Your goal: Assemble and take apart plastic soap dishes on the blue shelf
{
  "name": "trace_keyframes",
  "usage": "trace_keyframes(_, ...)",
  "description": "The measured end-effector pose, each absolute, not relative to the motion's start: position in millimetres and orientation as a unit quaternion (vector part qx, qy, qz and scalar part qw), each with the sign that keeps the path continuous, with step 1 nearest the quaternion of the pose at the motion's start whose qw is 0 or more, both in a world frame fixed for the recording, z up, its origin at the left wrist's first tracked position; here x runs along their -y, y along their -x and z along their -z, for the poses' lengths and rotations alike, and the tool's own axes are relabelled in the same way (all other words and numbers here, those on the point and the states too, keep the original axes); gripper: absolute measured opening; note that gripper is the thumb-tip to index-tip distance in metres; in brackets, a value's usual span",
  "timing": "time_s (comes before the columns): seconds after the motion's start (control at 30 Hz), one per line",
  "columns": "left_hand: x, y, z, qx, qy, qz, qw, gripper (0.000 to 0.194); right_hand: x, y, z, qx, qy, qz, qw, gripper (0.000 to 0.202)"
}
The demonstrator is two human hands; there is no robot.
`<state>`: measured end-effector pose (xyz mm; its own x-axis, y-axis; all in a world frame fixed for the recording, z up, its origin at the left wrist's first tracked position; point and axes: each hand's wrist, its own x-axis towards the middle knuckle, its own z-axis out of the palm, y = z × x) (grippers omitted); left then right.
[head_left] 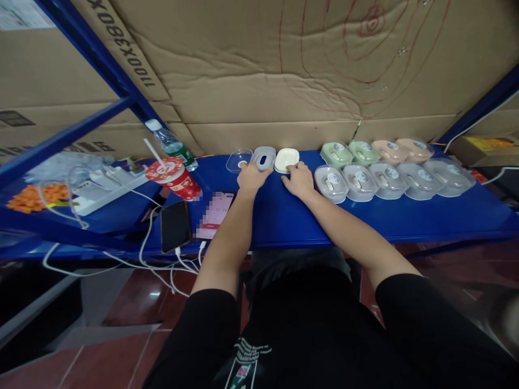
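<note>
The left grip is resting at the near edges of the gray piece and clear lid; whether it is gripping either, I cannot tell. The right grip is spreading open at the near right corner of the cream dish, which is lying on the blue counter.

The cardboard reads "1100X380X", printed upside down
</note>
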<state>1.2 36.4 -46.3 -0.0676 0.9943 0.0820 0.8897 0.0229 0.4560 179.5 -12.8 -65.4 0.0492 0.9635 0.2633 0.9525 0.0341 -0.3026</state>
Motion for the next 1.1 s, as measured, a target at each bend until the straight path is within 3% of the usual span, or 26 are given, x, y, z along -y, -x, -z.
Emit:
trace_keyframes(0.53,-41,-2,52,-0.683,-0.677,-0.233,0.148,0.059,21,-175,59,0.676,0.707,-0.046,0.203,0.063)
trace_keyframes(0.93,-40,-2,51,-0.693,-0.667,-0.226,0.151,0.065,18,-172,59,0.673,0.714,-0.095,0.167,0.097)
trace_keyframes(1.1,-38,-1,50,-0.689,-0.67,-0.23,0.154,0.063,34,-173,43,0.712,0.678,-0.032,0.178,0.091)
